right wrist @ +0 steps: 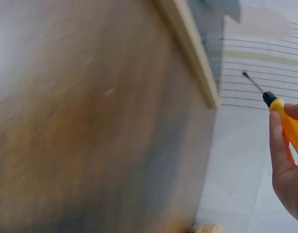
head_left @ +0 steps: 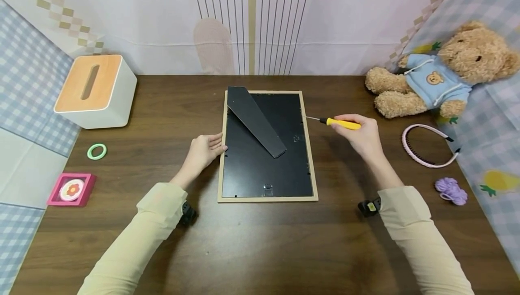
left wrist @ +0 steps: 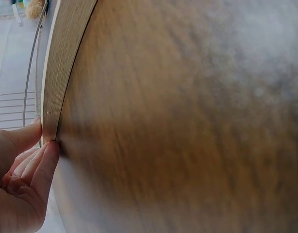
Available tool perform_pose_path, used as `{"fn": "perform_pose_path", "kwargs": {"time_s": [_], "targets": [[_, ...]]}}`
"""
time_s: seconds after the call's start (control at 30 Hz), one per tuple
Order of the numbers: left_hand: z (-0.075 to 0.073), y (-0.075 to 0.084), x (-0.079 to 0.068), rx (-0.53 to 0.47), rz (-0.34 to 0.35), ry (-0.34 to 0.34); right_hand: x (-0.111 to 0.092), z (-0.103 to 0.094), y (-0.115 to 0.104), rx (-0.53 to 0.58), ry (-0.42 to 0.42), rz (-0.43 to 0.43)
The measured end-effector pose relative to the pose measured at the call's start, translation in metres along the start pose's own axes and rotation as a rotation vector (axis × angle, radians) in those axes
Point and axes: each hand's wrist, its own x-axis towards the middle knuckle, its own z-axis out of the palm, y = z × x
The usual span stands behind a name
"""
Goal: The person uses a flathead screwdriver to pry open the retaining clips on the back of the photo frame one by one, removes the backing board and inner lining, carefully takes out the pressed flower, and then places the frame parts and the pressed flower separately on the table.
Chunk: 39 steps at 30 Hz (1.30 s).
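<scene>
A picture frame with a light wood rim lies back side up, its black backing board showing. A tapered black stand leg slants across the backing, its upper end reaching over the rim. My left hand pinches the frame's left edge, thumb on the rim and fingers against the side. To the right of the frame, my right hand grips a yellow-handled screwdriver. Its thin metal shaft points left toward the frame's right edge; whether the tip touches is unclear.
On the left stand a white tissue box with a wooden lid, a green ring and a pink box. A teddy bear, a headband and purple yarn lie on the right. A curtain hangs behind the table.
</scene>
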Motion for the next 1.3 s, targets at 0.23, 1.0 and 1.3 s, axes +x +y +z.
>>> {"fn": "perform_pose_path", "kwargs": {"time_s": [0.23,1.0,1.3], "targets": [[0.000,-0.001,0.000,0.001,0.003,0.001,-0.004,0.015,-0.022,0.167,-0.104,0.010],[0.001,-0.004,0.002,0.029,0.019,0.015,-0.009,0.121,-0.058,0.026,-0.596,-0.103],[-0.010,-0.017,0.002,-0.037,0.070,-0.146,-0.008,0.129,-0.063,0.021,-0.587,-0.037]]}}
